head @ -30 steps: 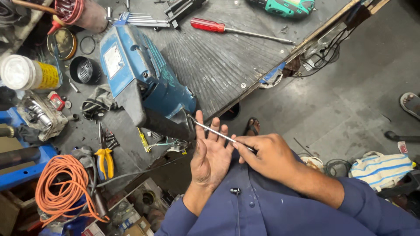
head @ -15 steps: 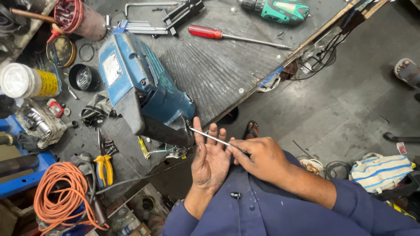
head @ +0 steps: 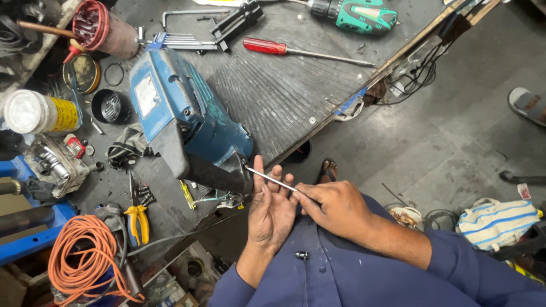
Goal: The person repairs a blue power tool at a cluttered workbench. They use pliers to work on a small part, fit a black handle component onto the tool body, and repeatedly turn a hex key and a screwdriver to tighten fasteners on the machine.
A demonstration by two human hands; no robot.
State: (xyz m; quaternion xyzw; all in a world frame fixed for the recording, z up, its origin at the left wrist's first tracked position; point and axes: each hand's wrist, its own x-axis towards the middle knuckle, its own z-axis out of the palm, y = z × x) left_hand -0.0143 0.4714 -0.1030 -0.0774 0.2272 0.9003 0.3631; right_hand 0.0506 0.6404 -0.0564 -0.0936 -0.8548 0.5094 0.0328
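Note:
A big blue power tool (head: 182, 119) lies on the ribbed metal workbench (head: 284, 96), its dark nose pointing toward me. My right hand (head: 333, 207) is closed around a thin metal rod (head: 272, 179) whose tip reaches the tool's nose. My left hand (head: 272, 210) sits palm up with fingers spread just under the rod, beside the nose, touching it lightly at most.
On the bench lie a red-handled screwdriver (head: 296, 51), a green cordless drill (head: 355, 14), a hex key set (head: 182, 40), a yellow can (head: 40, 112) and yellow pliers (head: 138, 223). An orange cable coil (head: 85, 258) lies lower left. Another person's sandalled foot (head: 529, 105) is at right.
The view has shifted slightly. Both hands and the rod stay at the tool's nose, with hardly any motion.

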